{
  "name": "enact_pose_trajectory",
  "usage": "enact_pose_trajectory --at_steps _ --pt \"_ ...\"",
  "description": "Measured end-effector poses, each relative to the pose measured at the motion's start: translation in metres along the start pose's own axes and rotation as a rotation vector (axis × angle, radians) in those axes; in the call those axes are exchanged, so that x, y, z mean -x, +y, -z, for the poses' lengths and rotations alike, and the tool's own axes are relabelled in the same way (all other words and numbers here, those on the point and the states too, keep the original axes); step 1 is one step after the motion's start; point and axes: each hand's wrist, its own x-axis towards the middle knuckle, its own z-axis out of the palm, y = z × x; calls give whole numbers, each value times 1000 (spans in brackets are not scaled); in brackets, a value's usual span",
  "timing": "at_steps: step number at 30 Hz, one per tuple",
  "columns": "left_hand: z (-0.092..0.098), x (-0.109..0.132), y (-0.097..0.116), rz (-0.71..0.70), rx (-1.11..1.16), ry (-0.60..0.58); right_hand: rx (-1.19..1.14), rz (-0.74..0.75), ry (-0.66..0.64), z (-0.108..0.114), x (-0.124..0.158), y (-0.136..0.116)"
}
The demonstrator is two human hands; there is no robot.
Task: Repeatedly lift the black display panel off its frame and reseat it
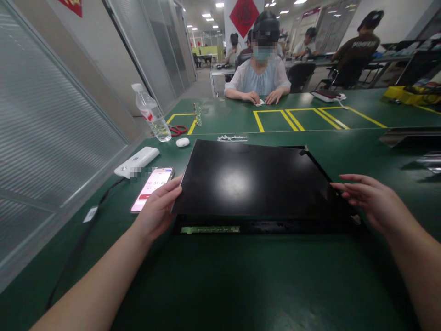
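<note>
A thin, glossy black LCD panel (241,184) is tilted above a black frame (296,227), with its left side raised off it. My left hand (160,202) pinches the panel's left edge, thumb on top and fingers underneath. At the right edge, my right hand (365,197) has its fingertips on the panel, some fingers stretched and the lower ones curled by the rim. Along the near side of the frame, a green circuit strip (210,229) shows below the panel. Most of the frame's inside is hidden by the panel.
Left of the panel lie a lit phone (151,189), a white power bank (138,161) with a black cable, a white earbud case (182,142), red-handled scissors (178,130) and a water bottle (151,112). Behind it are calipers (232,138). A masked person (262,78) sits opposite.
</note>
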Motion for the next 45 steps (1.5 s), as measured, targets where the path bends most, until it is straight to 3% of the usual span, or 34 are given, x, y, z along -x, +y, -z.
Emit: enact_pose_trajectory --at_steps 10,17,26,45 --pt "-5 0 -3 73 36 1 188 153 13 1 -4 9" --pt "-9 1 -2 118 21 28 203 112 19 -1 1 6" --pt "-9 0 -3 125 25 17 245 187 -10 0 -6 16" --pt "-11 0 -2 148 19 28 349 172 -8 0 0 7"
